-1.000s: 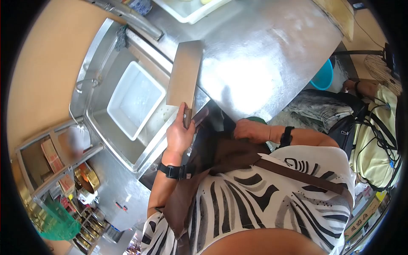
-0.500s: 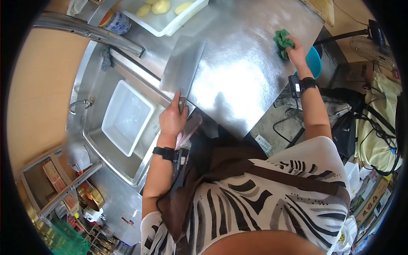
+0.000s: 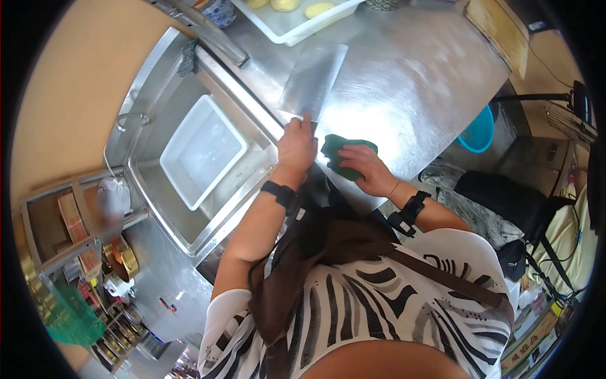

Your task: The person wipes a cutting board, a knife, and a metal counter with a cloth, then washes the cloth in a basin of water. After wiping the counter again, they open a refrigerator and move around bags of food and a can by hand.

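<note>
A broad-bladed cleaver point(image 3: 314, 79) is in my left hand point(image 3: 297, 144), which is closed round its handle at the table's near left edge, the blade pointing away from me. My right hand point(image 3: 368, 167) presses a green cloth point(image 3: 344, 155) against the metal table point(image 3: 404, 82), just right of the cleaver's handle. Its fingers are bent over the cloth. Beyond the blade a white tray point(image 3: 290, 30) holds peeled potatoes point(image 3: 285, 4).
On the left, a metal sink point(image 3: 148, 165) contains a white basin point(image 3: 203, 151), with a faucet point(image 3: 134, 118) at its side. A blue bucket point(image 3: 477, 131) stands below the table's right edge. A yellowish board point(image 3: 500, 31) lies at the far right corner.
My right hand has moved with the green cloth from the table's far right side to the near edge, close to my left hand. My left hand still holds the cleaver. The view has shifted.
</note>
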Demonstrator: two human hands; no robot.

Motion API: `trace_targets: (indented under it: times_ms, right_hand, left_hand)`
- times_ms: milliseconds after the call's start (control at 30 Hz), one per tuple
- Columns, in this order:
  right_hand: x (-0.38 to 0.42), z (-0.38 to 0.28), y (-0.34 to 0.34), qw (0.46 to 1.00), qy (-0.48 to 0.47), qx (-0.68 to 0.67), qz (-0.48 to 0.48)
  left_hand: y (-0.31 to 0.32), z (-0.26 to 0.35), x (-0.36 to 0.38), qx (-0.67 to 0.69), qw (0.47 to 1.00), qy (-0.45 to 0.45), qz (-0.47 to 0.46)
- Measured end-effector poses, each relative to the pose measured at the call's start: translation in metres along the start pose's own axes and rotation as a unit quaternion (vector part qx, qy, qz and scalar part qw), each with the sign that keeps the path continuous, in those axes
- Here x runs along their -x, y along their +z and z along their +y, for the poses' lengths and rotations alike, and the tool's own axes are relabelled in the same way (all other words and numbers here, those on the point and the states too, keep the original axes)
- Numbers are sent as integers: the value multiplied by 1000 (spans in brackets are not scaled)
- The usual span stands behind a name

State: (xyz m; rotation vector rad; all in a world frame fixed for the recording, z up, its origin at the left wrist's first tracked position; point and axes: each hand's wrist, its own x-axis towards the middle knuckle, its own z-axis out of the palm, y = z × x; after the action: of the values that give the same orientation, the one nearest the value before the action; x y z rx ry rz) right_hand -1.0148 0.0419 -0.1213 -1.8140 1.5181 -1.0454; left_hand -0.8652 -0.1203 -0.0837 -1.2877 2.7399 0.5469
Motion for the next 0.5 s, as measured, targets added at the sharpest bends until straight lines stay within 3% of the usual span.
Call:
trace_targets:
  times_ms: [167,233,267,300,367,433,500]
  right_hand:
    - [-10,-16,8,997,-25,-13,-78]
    - [-11,-22,6,996,-34,-5,-85]
    - [-12,-26,4,996,-32,5,-83]
    - [-14,-30,3,994,-46,1,-99]
    - [-17,-35,2,988,-67,123,-68]
    - [-25,-33,0,980,-38,195,-19]
    - [-34,-30,-1,966,-20,252,48]
  left_hand:
    - [-3,-9,11,19,999,14,31]
    - [-14,-18,28,110,981,94,127]
    - [-25,-19,40,156,971,90,158]
    - [-29,-26,54,155,971,72,169]
    - [-36,-43,89,172,960,49,214]
    - [-46,-63,129,175,953,-11,247]
    - [-51,-84,178,178,966,-68,177]
